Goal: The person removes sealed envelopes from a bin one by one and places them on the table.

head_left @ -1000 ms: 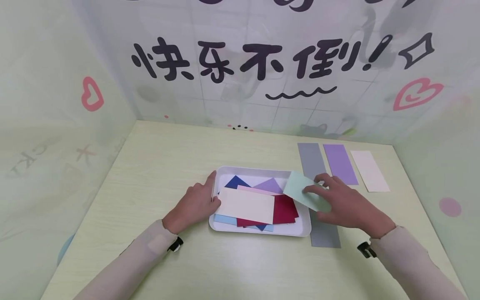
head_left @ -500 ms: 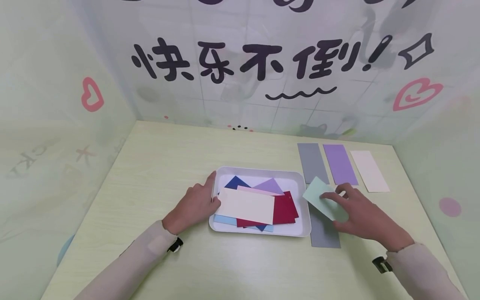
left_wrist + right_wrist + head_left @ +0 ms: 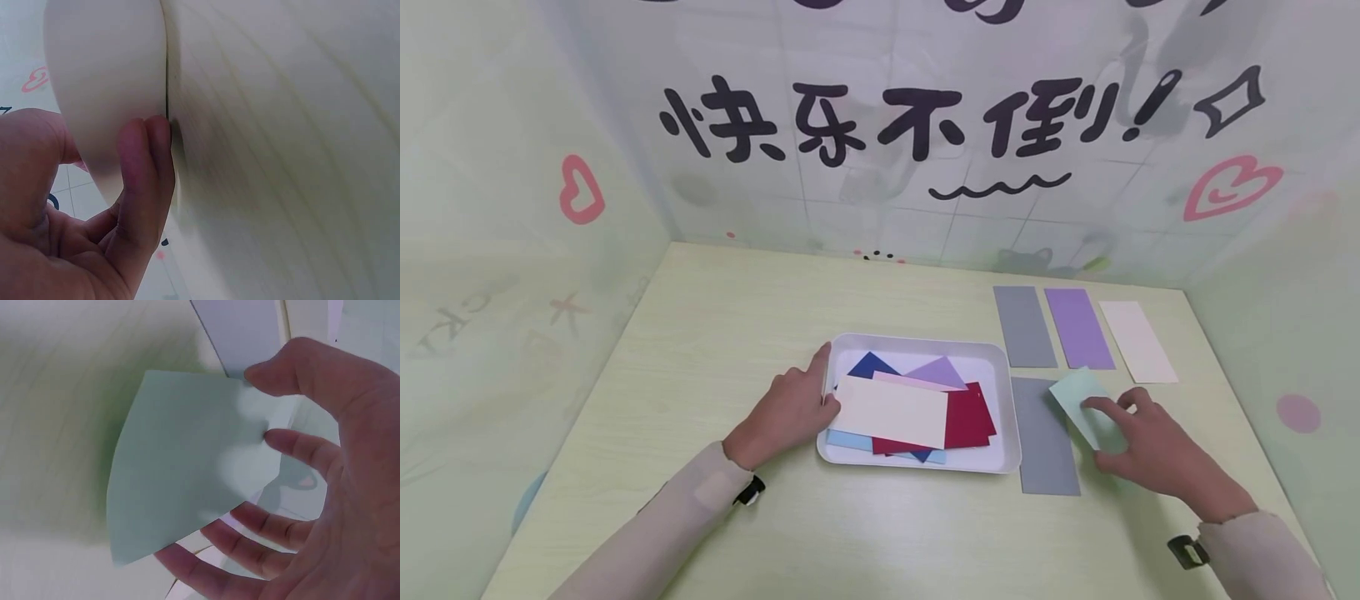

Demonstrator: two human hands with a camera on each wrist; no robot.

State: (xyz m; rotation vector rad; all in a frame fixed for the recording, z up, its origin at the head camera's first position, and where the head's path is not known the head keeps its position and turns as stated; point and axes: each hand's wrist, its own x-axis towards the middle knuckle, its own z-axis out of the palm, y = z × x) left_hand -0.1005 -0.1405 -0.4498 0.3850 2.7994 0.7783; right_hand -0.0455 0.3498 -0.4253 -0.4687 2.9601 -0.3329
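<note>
So your right hand (image 3: pixel 1165 454) has slid right and a bit nearer, taking the mint green card (image 3: pixel 1081 402) with it. A second ago that card was covering the right rim of the white tray (image 3: pixel 1012 383); half a second later it was over the gap between the gray cards. Now it's mostly past the near gray card (image 3: pixel 1047 442), just overlapping its right edge from the head view. You've uncovered the tray's far right corner, plus the near end of the far gray card (image 3: pixel 1025 327). Your right sleeve (image 3: pixel 1262 550) shifted right too.
</note>
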